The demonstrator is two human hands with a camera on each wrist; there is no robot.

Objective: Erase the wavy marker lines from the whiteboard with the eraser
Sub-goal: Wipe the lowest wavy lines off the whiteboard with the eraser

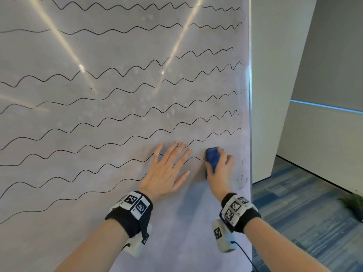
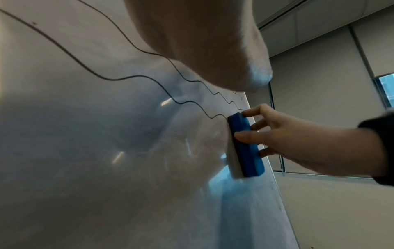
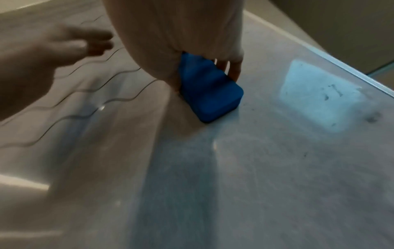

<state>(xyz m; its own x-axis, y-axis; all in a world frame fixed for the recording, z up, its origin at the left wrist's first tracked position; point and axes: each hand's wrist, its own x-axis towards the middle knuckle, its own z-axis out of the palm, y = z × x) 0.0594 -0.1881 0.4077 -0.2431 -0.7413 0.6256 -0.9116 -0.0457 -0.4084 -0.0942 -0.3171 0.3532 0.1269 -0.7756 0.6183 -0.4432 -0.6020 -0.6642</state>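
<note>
Several black wavy lines [image 1: 121, 118] cross the upright whiteboard [image 1: 59, 52] from the left edge to near its right edge. My right hand [image 1: 220, 167] grips a blue eraser [image 1: 212, 159] and holds it flat against the board, low at the right, at the end of a wavy line. The eraser [image 2: 245, 144] shows a white felt side on the board in the left wrist view, and the eraser [image 3: 208, 89] is half hidden under my palm in the right wrist view. My left hand [image 1: 169, 169] lies flat on the board with fingers spread, just left of the eraser.
The board's metal right edge [image 1: 250, 95] runs close beside the eraser. The strip of board below and right of the eraser carries only faint smudges [image 1: 242, 178]. Beyond it are a white wall [image 1: 275, 75], blue carpet [image 1: 304, 213] and a small plant [image 1: 353, 203].
</note>
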